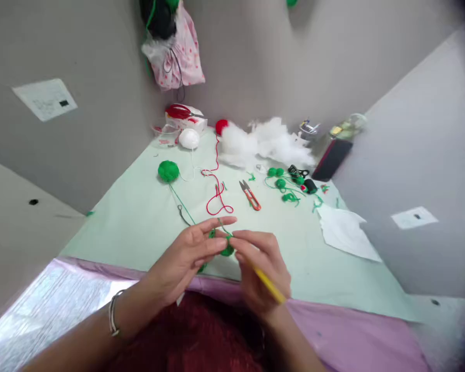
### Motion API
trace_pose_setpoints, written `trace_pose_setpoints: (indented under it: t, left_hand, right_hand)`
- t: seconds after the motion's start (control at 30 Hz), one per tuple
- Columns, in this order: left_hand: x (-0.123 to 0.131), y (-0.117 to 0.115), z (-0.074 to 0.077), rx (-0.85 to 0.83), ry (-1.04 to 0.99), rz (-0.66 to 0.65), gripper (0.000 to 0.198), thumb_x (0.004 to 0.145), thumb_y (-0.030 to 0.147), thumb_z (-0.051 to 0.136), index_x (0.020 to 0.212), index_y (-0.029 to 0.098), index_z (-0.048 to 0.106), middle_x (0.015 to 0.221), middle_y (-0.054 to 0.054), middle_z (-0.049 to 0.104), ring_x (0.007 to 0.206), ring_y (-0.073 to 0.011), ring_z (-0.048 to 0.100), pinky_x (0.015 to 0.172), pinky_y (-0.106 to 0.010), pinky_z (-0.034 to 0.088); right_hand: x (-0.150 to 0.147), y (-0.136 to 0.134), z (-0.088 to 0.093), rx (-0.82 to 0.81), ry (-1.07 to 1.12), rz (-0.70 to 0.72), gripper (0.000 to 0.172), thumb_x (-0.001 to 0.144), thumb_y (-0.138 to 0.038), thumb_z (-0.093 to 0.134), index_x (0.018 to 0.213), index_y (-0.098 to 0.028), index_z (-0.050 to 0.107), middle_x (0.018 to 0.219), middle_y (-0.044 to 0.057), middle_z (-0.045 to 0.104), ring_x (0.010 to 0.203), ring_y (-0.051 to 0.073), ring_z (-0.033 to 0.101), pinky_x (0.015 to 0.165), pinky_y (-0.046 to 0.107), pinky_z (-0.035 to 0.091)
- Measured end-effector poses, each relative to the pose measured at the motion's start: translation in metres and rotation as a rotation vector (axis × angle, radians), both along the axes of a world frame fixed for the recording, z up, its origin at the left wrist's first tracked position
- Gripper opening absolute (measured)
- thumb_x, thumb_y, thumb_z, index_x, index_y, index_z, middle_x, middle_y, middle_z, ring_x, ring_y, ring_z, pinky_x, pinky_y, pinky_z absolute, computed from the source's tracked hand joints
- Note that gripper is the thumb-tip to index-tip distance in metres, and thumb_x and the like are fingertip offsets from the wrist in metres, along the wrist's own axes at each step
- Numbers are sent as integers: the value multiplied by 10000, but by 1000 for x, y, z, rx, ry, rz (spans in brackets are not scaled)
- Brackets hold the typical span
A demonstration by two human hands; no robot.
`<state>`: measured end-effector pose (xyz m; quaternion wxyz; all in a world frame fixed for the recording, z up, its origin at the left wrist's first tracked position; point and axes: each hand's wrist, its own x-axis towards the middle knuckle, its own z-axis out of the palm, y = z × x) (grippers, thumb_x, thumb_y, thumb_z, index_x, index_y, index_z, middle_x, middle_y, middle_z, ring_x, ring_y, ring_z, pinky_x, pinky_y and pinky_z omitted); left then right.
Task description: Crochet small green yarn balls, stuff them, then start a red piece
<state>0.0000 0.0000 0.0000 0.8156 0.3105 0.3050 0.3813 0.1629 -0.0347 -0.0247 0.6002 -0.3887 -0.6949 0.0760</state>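
Dark red cloth (201, 336) is lying nearest. Over the table's (139, 222) near edge, my left hand (186, 256) is pinching a green crochet piece (227, 250), fingers half-hiding it. My right hand (261, 274) is gripping a yellow crochet hook (269, 287). Lying beyond: green yarn ball (168, 171), red yarn (217, 199), orange snips (250, 195), white stuffing (267, 142).

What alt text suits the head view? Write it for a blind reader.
The left hand pinches a green crochet piece above a pale green table while the right hand grips a yellow hook beside it. Beyond lie a green yarn ball, red yarn, snips and white stuffing.
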Motion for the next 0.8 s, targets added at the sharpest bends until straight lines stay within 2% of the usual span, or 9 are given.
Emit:
trace_pose_setpoints:
  t: [0.13,0.2,0.27,0.4,0.5,0.57,0.63,0.73,0.8]
  left_hand:
    - [-3,5,2,64,39,50,378,864,263,790,1240,250,749,772,43,499,591,-49,310,552,-167,275]
    - [-1,4,1,125,50,61,396,849,253,804,1241,283,752,849,18,576,743,-82,480,697,-179,386]
    - [1,2,-2,180,65,81,394,849,245,806,1235,305,757,876,11,611,879,-117,541,826,-212,418]
    - [7,-1,-6,197,70,136,416,840,256,824,1245,319,750,879,23,629,848,-99,546,815,-202,422]
    - [7,2,-5,62,-6,81,422,826,266,833,1241,266,756,784,35,589,688,-57,484,735,-178,424]
    - [5,5,-3,-40,-66,12,377,838,261,813,1209,209,773,679,67,493,555,-28,333,716,-180,439]
    - [3,8,-1,-78,-106,-11,342,851,244,790,1188,185,781,661,83,447,522,-20,240,745,-197,466]
    - [3,8,1,-9,-59,51,359,838,214,795,1196,234,774,779,46,557,590,-31,372,696,-174,437]
    - [5,6,0,86,6,77,385,822,207,814,1198,274,771,850,23,620,705,-60,485,680,-168,412]
  right_hand:
    - [1,8,9,-218,360,105,254,1006,-123,528,1004,-242,752,883,34,730,774,172,641,695,327,531]
    - [0,11,10,-282,415,166,223,1004,-154,556,977,-243,759,914,40,740,792,175,651,685,323,534]
    - [-2,12,9,-298,380,162,216,997,-149,572,1003,-244,766,945,45,751,832,181,671,702,324,549]
    - [-5,5,4,-159,115,12,296,972,-84,590,1123,-278,755,975,49,735,890,188,687,754,338,573]
    - [-3,1,1,-12,-104,-70,370,941,-69,628,1205,-300,744,1093,79,723,973,217,690,794,365,580]
    - [-1,2,3,-48,-24,-55,339,954,-78,608,1174,-293,751,1044,72,727,942,213,687,775,359,572]
    - [2,6,6,-165,213,-3,270,985,-110,574,1082,-278,762,909,41,712,823,183,660,719,335,545]
    - [3,12,10,-305,483,144,216,1010,-187,570,971,-265,767,833,17,688,705,151,595,669,314,500]
    - [1,14,11,-345,490,209,182,996,-211,609,964,-266,780,894,30,718,781,164,622,705,318,504]
